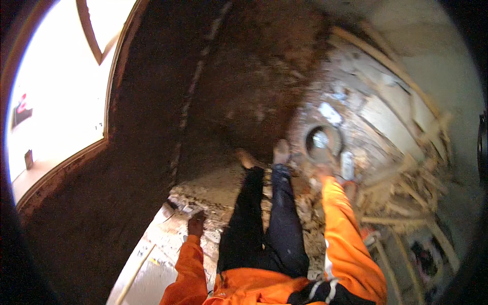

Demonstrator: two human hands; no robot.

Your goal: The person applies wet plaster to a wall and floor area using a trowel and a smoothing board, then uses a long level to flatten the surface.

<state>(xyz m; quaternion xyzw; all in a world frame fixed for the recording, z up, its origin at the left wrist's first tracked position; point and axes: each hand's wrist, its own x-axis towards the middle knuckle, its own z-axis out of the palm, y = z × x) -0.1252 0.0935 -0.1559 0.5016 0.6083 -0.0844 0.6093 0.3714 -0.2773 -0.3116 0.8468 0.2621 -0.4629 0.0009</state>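
My right hand (321, 172) reaches forward to the near edge of a round grey basin (309, 145) on the littered floor. A pale, shiny patch (320, 139) shows inside the basin. The fingers of this hand are blurred, so I cannot tell whether they grip anything. My left hand (196, 223) hangs low by the foot of the dark wall, beside my left leg. Shadow hides how its fingers are set, and nothing is clearly seen in it. A whitish oblong thing (347, 165) lies just right of the basin.
A dark brown wall (142, 122) rises at the left, with a bright window opening (61, 101). Boards (389, 119) and broken wood strips (401, 195) are heaped at the right. Another whitish block (330, 114) lies beyond the basin. My feet (281, 151) stand near the wall.
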